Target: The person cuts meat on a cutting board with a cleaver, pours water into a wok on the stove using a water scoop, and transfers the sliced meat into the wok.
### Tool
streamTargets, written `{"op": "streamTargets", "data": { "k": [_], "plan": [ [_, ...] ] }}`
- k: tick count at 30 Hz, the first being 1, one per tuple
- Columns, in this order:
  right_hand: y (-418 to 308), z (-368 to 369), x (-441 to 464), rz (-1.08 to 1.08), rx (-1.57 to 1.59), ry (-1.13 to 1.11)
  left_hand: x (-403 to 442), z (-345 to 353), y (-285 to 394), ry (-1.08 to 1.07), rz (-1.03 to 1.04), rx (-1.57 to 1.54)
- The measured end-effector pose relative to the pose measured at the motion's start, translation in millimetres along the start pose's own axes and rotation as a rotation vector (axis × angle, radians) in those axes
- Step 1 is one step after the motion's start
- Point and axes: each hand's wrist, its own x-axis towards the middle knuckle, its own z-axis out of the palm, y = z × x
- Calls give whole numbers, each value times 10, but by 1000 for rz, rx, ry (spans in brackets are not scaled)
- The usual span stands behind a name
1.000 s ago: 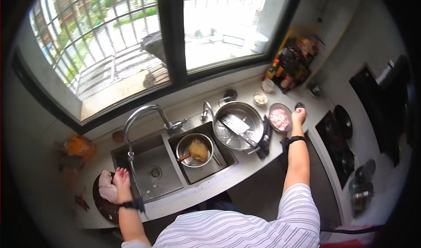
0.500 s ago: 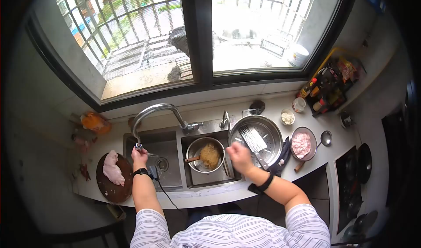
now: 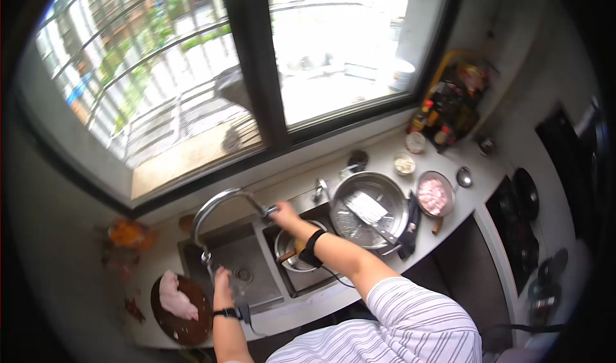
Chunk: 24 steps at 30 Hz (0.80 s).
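My right hand point(image 3: 281, 214) is closed on the handle at the base of the curved faucet point(image 3: 224, 195). Just below the faucet's spout, my left hand point(image 3: 222, 283) is over the left sink basin point(image 3: 239, 260); its fingers are blurred. To its left, a piece of pale meat point(image 3: 176, 297) lies on a round brown cutting board point(image 3: 192, 337). A metal pot point(image 3: 280, 242) with a wooden-handled tool and something golden sits in the right basin, partly covered by my right forearm. A cleaver point(image 3: 369, 210) rests across a large steel strainer pan point(image 3: 346, 233).
A bowl of pink meat pieces point(image 3: 433, 194), a small bowl point(image 3: 403, 164) and a ladle point(image 3: 464, 177) stand on the right counter. Behind them is a bottle rack point(image 3: 449, 116). A stove point(image 3: 510, 234) is at far right, an orange bag point(image 3: 130, 233) at left.
My right hand moved left from the strainer pan to the faucet handle. Since the first frame, my left hand has gone from the meat to beneath the spout. The view has also shifted.
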Motion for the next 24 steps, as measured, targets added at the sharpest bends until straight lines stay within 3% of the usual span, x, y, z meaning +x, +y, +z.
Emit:
{"op": "streamTargets", "data": {
  "k": [1, 2, 3, 4, 5, 6, 7, 9, 10, 11, 12, 13, 14, 15, 16, 17, 18, 20, 22, 23, 24],
  "plan": [
    [-160, 1, -150, -85, 65, -88, -267, 94, 65, -9, -11, 82],
    [-327, 32, -380, -200, -314, -29, -315, 133, -40, -57, 16, 67],
    [-349, 44, -438, -90, -276, -197, -141, 156, -254, -5, 24, 211],
    [-300, 59, -669, -207, 21, -234, -328, 297, -156, 123, 54, 491],
    [-269, 71, -903, -403, -217, -192, -375, 352, -137, 120, 101, 667],
    [-518, -184, -1310, -247, -103, -376, -538, 470, -13, 87, 149, 735],
    [-581, -368, -1622, -418, -276, -422, -437, 524, -183, 102, 316, 812],
    [-547, -862, -2252, -269, -160, -700, -585, 753, -148, 34, 589, 972],
    [-276, -1076, -2545, -244, -204, -673, -1069, 867, 214, -52, 705, 1063],
    [-105, -1354, -2933, -223, -420, -533, -1310, 996, 340, -127, 756, 1008],
    [40, -1626, -3319, -50, -825, -435, -1451, 1152, 444, -196, 802, 949],
    [321, -1896, -3667, 24, -1165, -312, -1487, 1304, 523, -388, 929, 984],
    [220, -2204, -4067, 123, -1286, -198, -1546, 1445, 610, -570, 1051, 1019],
    [109, -2479, -4427, 331, -1087, -129, -1670, 1592, 635, -655, 1054, 938],
    [-106, -2717, -4870, 315, -781, 171, -1834, 1739, 648, -737, 1049, 860],
    [-215, -2939, -5261, 251, -741, 352, -1717, 1927, 476, -776, 1310, 732],
    [-523, -3134, -5657, 293, -603, 494, -2025, 2086, 628, -868, 1359, 719],
    [-1313, -3271, -6477, 80, -340, 776, -2662, 2441, 868, -923, 1534, 861],
    [-2052, -3185, -7299, -144, -458, 896, -2911, 2942, 657, -1226, 1074, 772],
    [-2297, -3021, -7633, -344, -505, 981, -3269, 3110, 535, -1203, 1197, 598],
    [-2526, -2929, -7916, -332, -476, 968, -3487, 3317, 465, -1279, 1344, 665]
  ]
}}
